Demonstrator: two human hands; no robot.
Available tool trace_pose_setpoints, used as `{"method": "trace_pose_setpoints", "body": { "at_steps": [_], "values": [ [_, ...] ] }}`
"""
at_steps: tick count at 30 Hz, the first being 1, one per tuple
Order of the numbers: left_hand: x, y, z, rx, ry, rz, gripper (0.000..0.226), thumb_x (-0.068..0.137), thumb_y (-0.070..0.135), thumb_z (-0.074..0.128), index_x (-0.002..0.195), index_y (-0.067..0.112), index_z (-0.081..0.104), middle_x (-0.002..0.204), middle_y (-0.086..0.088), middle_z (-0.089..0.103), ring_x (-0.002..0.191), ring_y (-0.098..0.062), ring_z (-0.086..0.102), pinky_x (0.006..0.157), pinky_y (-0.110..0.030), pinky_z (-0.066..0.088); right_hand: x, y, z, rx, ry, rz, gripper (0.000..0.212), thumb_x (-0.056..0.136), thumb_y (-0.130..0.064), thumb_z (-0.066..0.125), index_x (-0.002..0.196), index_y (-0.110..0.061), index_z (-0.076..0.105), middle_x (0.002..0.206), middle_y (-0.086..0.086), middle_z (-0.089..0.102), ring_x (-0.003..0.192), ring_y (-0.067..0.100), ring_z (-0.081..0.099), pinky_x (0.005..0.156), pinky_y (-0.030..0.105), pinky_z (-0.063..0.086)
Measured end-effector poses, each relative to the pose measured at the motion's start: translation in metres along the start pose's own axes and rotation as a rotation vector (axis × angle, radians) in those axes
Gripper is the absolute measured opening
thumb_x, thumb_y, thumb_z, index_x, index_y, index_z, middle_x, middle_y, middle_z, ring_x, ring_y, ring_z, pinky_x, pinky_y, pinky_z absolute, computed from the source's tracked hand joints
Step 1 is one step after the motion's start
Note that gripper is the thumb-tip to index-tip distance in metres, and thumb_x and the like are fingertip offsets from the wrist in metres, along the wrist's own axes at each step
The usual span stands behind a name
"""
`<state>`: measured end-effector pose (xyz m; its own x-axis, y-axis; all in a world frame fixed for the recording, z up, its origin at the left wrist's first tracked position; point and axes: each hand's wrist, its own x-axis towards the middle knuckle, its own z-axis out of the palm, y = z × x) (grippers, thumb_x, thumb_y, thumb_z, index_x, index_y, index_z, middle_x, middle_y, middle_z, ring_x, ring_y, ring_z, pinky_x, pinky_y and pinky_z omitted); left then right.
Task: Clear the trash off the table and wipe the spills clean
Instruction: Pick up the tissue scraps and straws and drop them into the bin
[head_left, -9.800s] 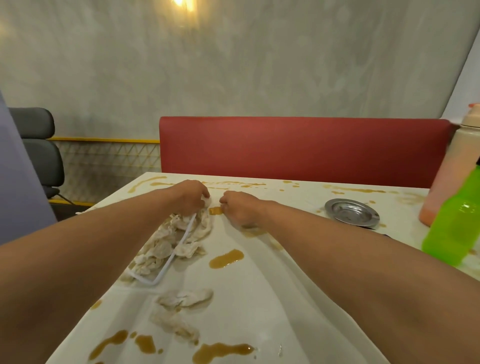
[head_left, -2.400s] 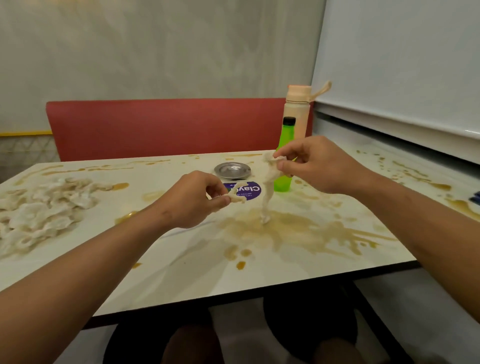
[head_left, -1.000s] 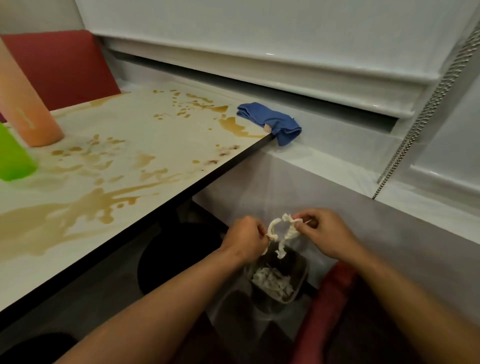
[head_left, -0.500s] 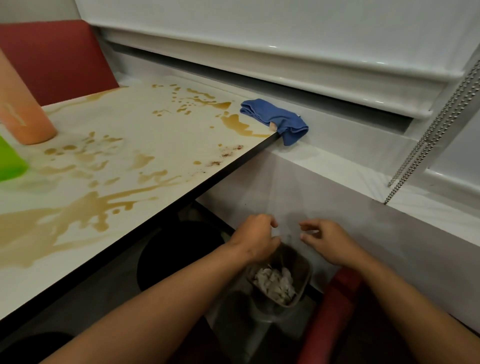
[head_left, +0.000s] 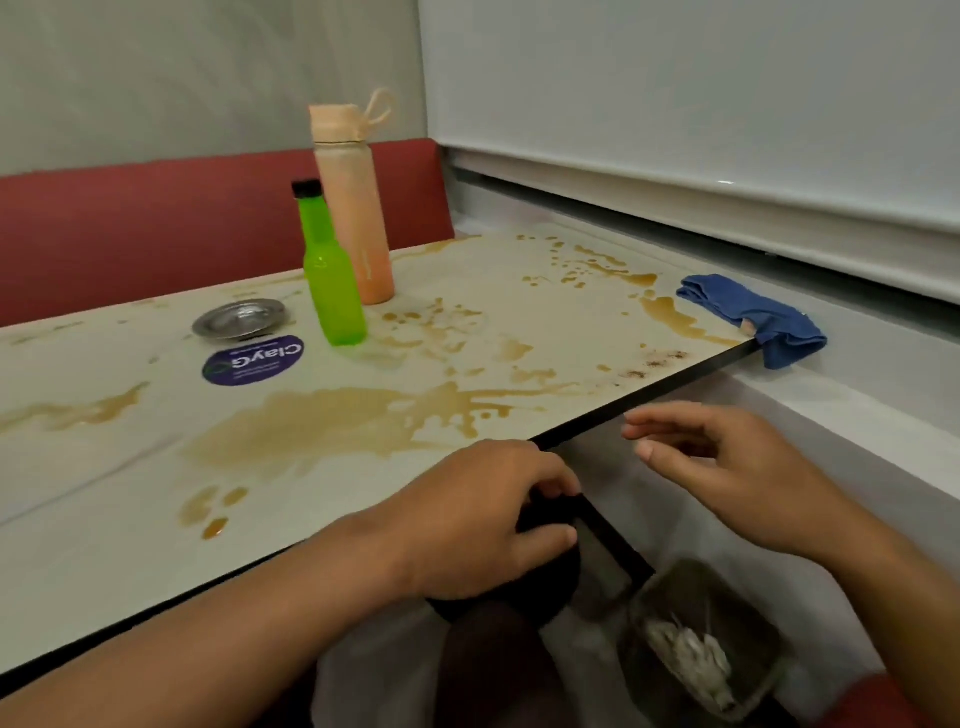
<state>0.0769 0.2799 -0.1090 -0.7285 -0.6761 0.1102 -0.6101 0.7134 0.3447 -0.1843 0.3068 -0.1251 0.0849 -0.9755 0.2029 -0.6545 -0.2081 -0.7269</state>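
My left hand (head_left: 483, 519) hangs loosely curled and empty at the corner of the brown-stained white table (head_left: 130, 519); my right hand (head_left: 727, 467) hovers slack. The crumpled white tissues (head_left: 685, 657) lie in the small grey bin (head_left: 748, 603) below, and the folded blue cloth (head_left: 753, 317) rests on the table's far corner.

The pale, glossy rectangular table (head_left: 130, 525) with a thin black edge is streaked with brown liquid spills (head_left: 332, 423): one broad, thin puddle spreads across the middle near the front edge, with runs trailing toward the right corner, small drops just in front of it, a smear at the left, and scattered splashes and a darker pool toward the far right corner. A crumpled blue cloth (head_left: 753, 317) lies on that far right corner, partly drooping over the edge (touching the darker pool's end). Below the table's right corner stands a grey, translucent trash bin (head_left: 748, 613), upright, holding crumpled white tissues (head_left: 685, 657).
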Motion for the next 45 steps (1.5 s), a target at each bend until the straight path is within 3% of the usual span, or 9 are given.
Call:
{"method": "trace_pose_setpoints", "body": {
  "at_steps": [6,16,19,23,27,31,39,42,45],
  "values": [
    [-0.090,-0.042,-0.052,0.125,0.077,-0.179,0.032,0.094,0.053,0.059,0.124,0.041,0.059,0.112,0.022,0.061,0.098,0.000,0.058,0.085,-0.022,0.050,0.043,-0.087,0.063,0.044,-0.154,-0.232,0.029,0.095,-0.033,0.067,0.123,-0.039,0.068,0.110,-0.025,0.071,0.105,-0.004,0.066,0.090,0.019,0.051],
    [-0.218,-0.136,-0.113,0.241,0.146,-0.560,0.033,0.093,0.057,0.061,0.122,0.041,0.062,0.107,0.026,0.061,0.095,0.004,0.059,0.083,-0.020,0.052,0.117,-0.193,0.184,-0.064,-0.416,-0.513,0.024,0.096,-0.029,0.067,0.119,-0.028,0.072,0.103,-0.018,0.073,0.097,0.000,0.065,0.089,0.024,0.052],
    [-0.255,-0.165,-0.127,0.272,0.165,-0.657,0.033,0.092,0.056,0.061,0.122,0.040,0.062,0.106,0.028,0.059,0.096,0.003,0.059,0.081,-0.019,0.051,0.135,-0.220,0.219,-0.165,-0.480,-0.596,0.027,0.098,-0.036,0.064,0.124,-0.031,0.069,0.111,-0.021,0.070,0.101,-0.006,0.060,0.089,0.021,0.052],
    [-0.294,-0.201,-0.141,0.335,0.186,-0.749,0.035,0.092,0.054,0.063,0.123,0.038,0.063,0.107,0.027,0.060,0.096,0.003,0.059,0.078,-0.018,0.049,0.155,-0.251,0.261,-0.307,-0.566,-0.685,0.031,0.100,-0.041,0.060,0.131,-0.037,0.062,0.130,-0.023,0.059,0.112,-0.005,0.052,0.091,0.012,0.040],
    [-0.320,-0.231,-0.152,0.382,0.206,-0.816,0.037,0.092,0.049,0.066,0.125,0.032,0.066,0.114,0.019,0.064,0.099,-0.002,0.059,0.080,-0.019,0.047,0.167,-0.272,0.298,-0.397,-0.588,-0.773,0.032,0.099,-0.042,0.060,0.130,-0.037,0.061,0.133,-0.018,0.059,0.122,0.005,0.051,0.103,0.027,0.041],
    [-0.331,-0.263,-0.168,0.472,0.159,-0.919,0.043,0.093,0.049,0.065,0.131,0.030,0.060,0.123,0.006,0.062,0.106,-0.015,0.060,0.091,-0.035,0.052,0.174,-0.286,0.320,-0.509,-0.611,-0.832,0.032,0.100,-0.041,0.059,0.130,-0.032,0.063,0.124,-0.014,0.063,0.115,0.008,0.053,0.095,0.025,0.040],
    [-0.333,-0.338,-0.188,0.496,0.065,-1.157,0.067,0.089,0.047,0.068,0.149,0.027,0.044,0.140,-0.009,0.049,0.116,-0.031,0.059,0.096,-0.044,0.052,0.184,-0.292,0.333,-0.573,-0.581,-0.916,0.022,0.099,-0.038,0.060,0.114,-0.030,0.075,0.106,-0.013,0.069,0.099,0.010,0.060,0.083,0.024,0.036],
    [-0.331,-0.355,-0.187,0.442,0.090,-1.233,0.063,0.094,0.044,0.060,0.151,0.025,0.040,0.140,-0.011,0.052,0.117,-0.032,0.059,0.095,-0.042,0.053,0.186,-0.290,0.334,-0.574,-0.569,-0.922,0.021,0.099,-0.037,0.060,0.111,-0.031,0.076,0.104,-0.014,0.070,0.096,0.008,0.060,0.079,0.023,0.032],
    [-0.331,-0.365,-0.184,0.377,0.167,-1.271,0.052,0.097,0.036,0.057,0.145,0.019,0.049,0.132,-0.009,0.062,0.113,-0.030,0.063,0.093,-0.040,0.055,0.187,-0.286,0.334,-0.553,-0.560,-0.909,0.020,0.098,-0.036,0.061,0.107,-0.031,0.077,0.101,-0.014,0.070,0.094,0.008,0.060,0.079,0.023,0.035]
  ]
}}
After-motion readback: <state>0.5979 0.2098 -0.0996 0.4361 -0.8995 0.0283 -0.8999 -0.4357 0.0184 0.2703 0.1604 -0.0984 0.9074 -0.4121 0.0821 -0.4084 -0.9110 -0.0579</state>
